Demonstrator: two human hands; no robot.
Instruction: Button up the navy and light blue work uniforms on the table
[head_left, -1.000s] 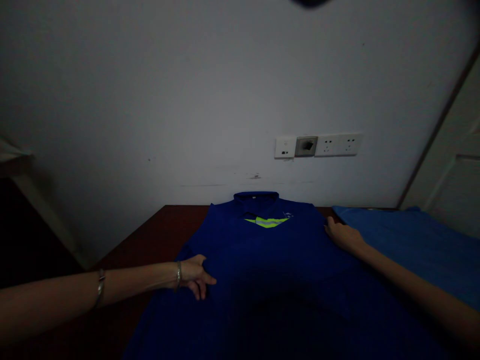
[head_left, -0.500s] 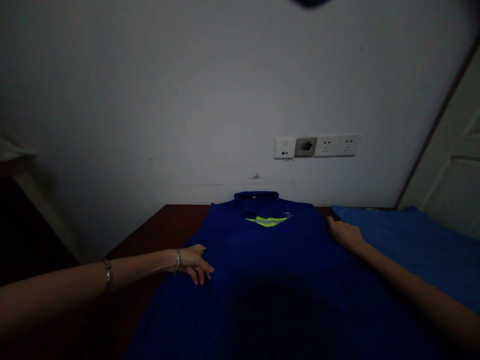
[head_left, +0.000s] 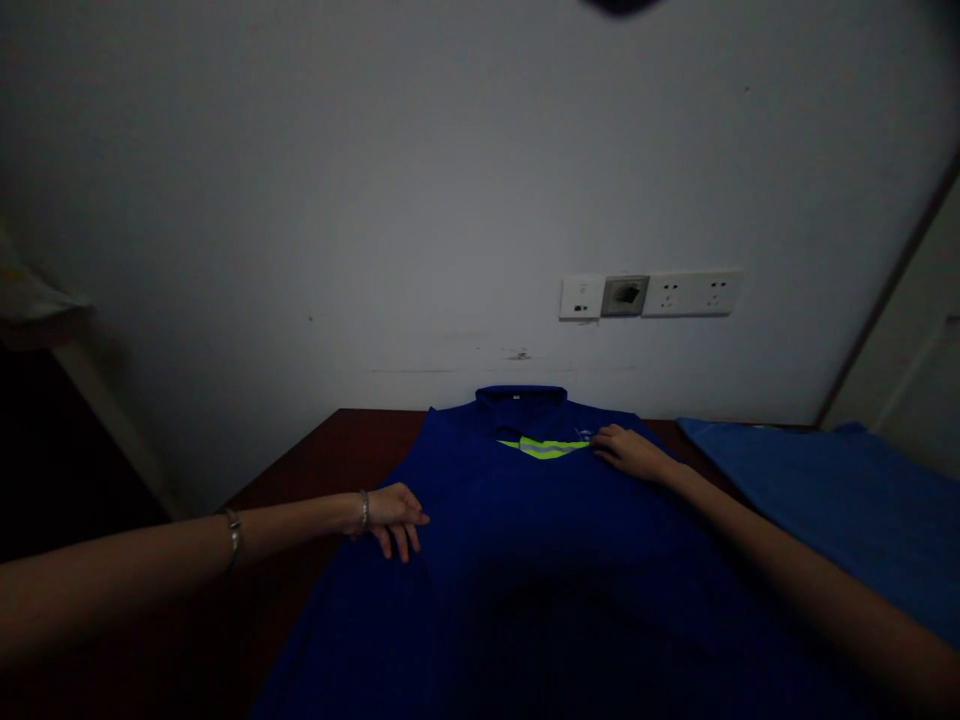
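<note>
A dark blue shirt (head_left: 480, 500) lies spread out, its collar (head_left: 521, 395) toward the wall. Below the collar a yellow-green reflective strip (head_left: 551, 449) shows in a V-shaped gap. My left hand (head_left: 394, 512) is over the shirt's left side, thumb and index finger meeting at the cloth while the other fingers hang loose. At the right end of the strip, beside a small pale chest mark, my right hand (head_left: 630, 452) has its bent fingers closed on the shirt's cloth. Its thumb is hidden. The lower part of the shirt is in deep shadow.
The shirt rests on a dark reddish-brown table (head_left: 322, 450) against a pale wall. Lighter blue cloth (head_left: 810, 490) lies to the right. Sockets and a switch plate (head_left: 690, 294) are on the wall. A pale cloth (head_left: 37, 290) shows at far left.
My right hand has moved left from the shirt's right edge to the reflective strip. My left thumb and index finger have come together. The view has shifted slightly.
</note>
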